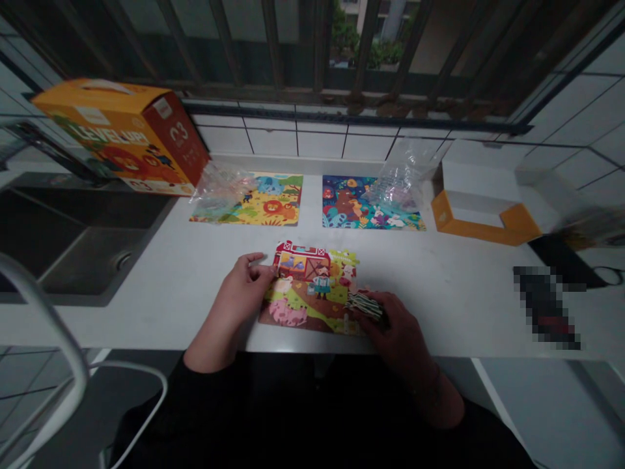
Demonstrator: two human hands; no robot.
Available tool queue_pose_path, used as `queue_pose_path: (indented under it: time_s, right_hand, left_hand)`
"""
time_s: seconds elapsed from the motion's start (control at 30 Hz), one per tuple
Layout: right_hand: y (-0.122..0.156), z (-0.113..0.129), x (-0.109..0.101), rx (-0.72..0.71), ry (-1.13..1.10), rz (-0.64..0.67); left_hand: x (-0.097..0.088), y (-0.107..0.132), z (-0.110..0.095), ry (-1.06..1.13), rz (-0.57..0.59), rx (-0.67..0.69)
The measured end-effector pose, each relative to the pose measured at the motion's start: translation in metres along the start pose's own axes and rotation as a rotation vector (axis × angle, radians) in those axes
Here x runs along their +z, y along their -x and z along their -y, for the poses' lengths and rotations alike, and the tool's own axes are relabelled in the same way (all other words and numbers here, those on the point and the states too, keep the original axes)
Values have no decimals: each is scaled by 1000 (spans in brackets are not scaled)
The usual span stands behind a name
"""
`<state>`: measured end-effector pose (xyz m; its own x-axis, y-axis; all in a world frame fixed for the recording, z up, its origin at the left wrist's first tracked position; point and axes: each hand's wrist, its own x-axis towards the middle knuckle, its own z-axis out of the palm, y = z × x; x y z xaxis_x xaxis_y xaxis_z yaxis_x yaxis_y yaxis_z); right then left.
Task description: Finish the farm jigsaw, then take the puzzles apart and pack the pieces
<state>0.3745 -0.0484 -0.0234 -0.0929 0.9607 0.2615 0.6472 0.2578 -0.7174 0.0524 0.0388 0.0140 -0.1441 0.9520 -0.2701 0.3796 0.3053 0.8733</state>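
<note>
A farm jigsaw puzzle (pixel 312 306) lies partly assembled near the counter's front edge, showing a red barn, a farmer, a pink pig and a cow. Its upper and right edges are uneven. At its left edge is my left hand (pixel 248 286), fingers apart, with a fingertip touching the puzzle by the barn. My right hand (pixel 398 326) grips a small stack of puzzle pieces (pixel 364 305) above the puzzle's lower right corner. The pieces' edges show as pale and dark stripes; my fingers hide part of the stack.
Behind lie a lion picture (pixel 278 205) and a night-forest picture (pixel 346 205), partly under clear plastic bags (pixel 403 176). An orange puzzle box (pixel 131 140) stands beside the sink (pixel 97 260). An opened box (pixel 473 221) sits at right, near a pixelated dark object (pixel 544 306).
</note>
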Motion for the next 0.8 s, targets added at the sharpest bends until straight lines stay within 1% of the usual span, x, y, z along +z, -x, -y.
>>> queue_pose_path:
  time_s: [0.1, 0.13, 0.23, 0.3, 0.37, 0.47, 0.63, 0.73, 0.8]
  right_hand:
    - [1, -1, 1, -14, 2, 7]
    - [0, -1, 1, -20, 5, 7]
    - [0, 0, 1, -28, 10, 16]
    - [-1, 0, 0, -28, 9, 23]
    - [-1, 1, 0, -28, 10, 29]
    - [-1, 1, 0, -28, 17, 34]
    - [-1, 1, 1, -31, 23, 40]
    - [-1, 2, 1, -49, 26, 28]
    - [-1, 1, 2, -64, 28, 22]
  left_hand:
    - [5, -9, -8, -124, 46, 36]
    - [8, -13, -10, -199, 43, 66]
    - [19, -28, -16, -423, -14, 156]
    - [27, -37, -20, -491, -24, 183]
    - [32, -41, -23, -512, -10, 198]
    - [34, -40, -24, -538, -14, 223]
    - [32, -32, -22, -706, -164, 265]
    - [32, -31, -25, -777, -148, 246]
    - [32, -34, -27, -766, -128, 216]
